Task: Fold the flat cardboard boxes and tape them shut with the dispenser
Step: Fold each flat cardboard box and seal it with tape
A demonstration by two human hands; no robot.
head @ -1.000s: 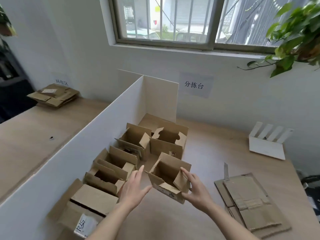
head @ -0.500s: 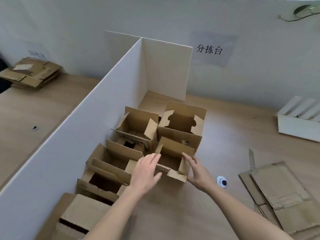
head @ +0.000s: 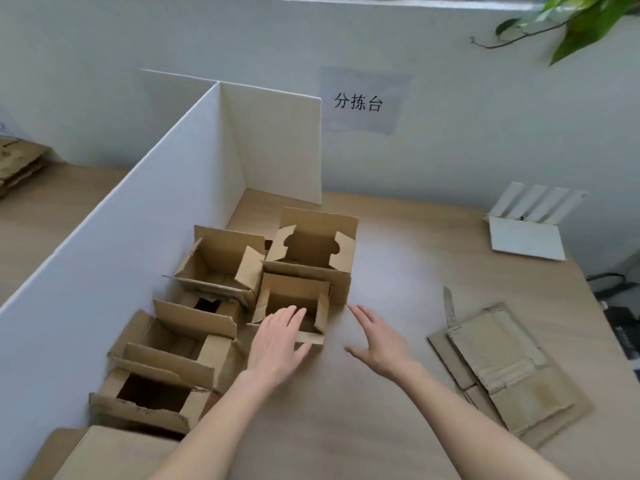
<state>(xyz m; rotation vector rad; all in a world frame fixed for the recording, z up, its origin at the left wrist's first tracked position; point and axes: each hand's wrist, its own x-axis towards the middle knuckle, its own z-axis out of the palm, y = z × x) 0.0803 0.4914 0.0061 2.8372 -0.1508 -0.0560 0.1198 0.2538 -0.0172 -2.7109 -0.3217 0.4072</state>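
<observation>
A small open cardboard box [head: 294, 299] stands on the wooden table, pushed up against a bigger open box [head: 311, 251]. My left hand [head: 277, 344] lies flat over the small box's near edge, fingers straight. To the right of that box, my right hand [head: 377, 337] hovers open above the table, apart from the cardboard. Several more opened boxes [head: 173, 344] line the white divider on the left. A stack of flat boxes [head: 502, 368] lies on the table to the right. No tape dispenser shows.
A white foam-board divider [head: 138, 220] walls off the left side. A white slotted rack [head: 530, 230] sits at the back right. Old flattened cardboard [head: 17, 161] lies beyond the divider. A plant [head: 581, 19] hangs top right. Dark cables and a device [head: 620, 306] sit at the table's right edge.
The small box went from held in the air to standing on the table against the bigger box. My right hand has let go and drawn away to the right; the view tilted down.
</observation>
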